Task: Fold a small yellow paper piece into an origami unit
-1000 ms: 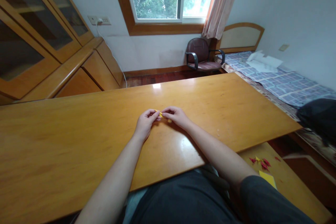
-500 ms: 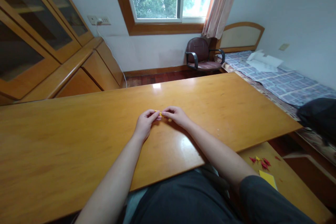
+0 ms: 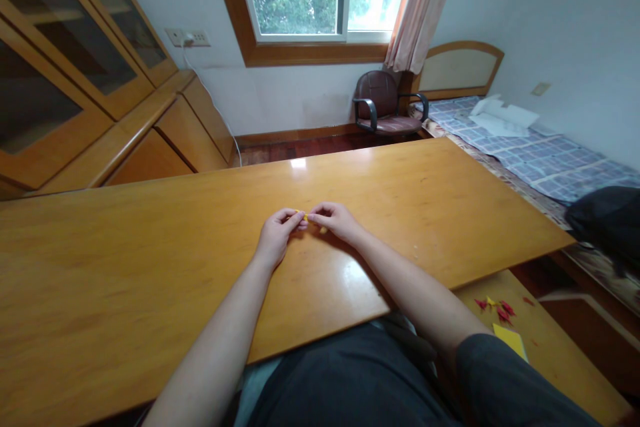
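Note:
A small folded piece of yellow paper (image 3: 305, 216) is pinched between my two hands just above the tabletop. My left hand (image 3: 279, 233) is closed, thumb and forefinger gripping the paper's left side. From the other side my right hand (image 3: 336, 219) pinches it with thumb and fingertips. Most of the paper is hidden by my fingers, so its exact folded shape cannot be made out. Beneath both hands lies the glossy wooden table (image 3: 200, 260).
On a lower board at the right are several small red folded paper pieces (image 3: 506, 309), a yellow folded piece (image 3: 491, 302) and a yellow paper sheet (image 3: 510, 340). Beyond the table stand a brown armchair (image 3: 383, 103), a bed (image 3: 555, 160) and a glass-door cabinet (image 3: 115, 100).

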A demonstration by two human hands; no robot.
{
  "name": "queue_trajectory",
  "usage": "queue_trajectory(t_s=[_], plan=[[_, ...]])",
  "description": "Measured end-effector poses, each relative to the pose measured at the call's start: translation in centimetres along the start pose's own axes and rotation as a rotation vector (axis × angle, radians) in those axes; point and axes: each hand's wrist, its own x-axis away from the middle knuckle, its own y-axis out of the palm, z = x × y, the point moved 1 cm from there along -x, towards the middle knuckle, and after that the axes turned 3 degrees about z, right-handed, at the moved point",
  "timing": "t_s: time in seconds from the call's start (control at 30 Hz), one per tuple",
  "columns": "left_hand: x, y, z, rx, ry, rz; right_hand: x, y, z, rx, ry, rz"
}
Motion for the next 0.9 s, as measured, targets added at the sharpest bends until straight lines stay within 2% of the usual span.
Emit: queue_trajectory(t_s=[0.23, 0.57, 0.9], plan=[[-0.17, -0.13, -0.20, 0.031, 0.011, 0.020, -0.11, 0.08, 0.16, -0.006, 0.000, -0.045], [-0.31, -0.33, -0.33, -0.066, 0.073, 0.001, 0.21, 0.24, -0.40, 0.031, -0.007, -0.061], [-0.16, -0.18, 0.22, 0.079, 0.040, 0.043, 0.08, -0.21, -0.35, 0.020, 0.005, -0.060]])
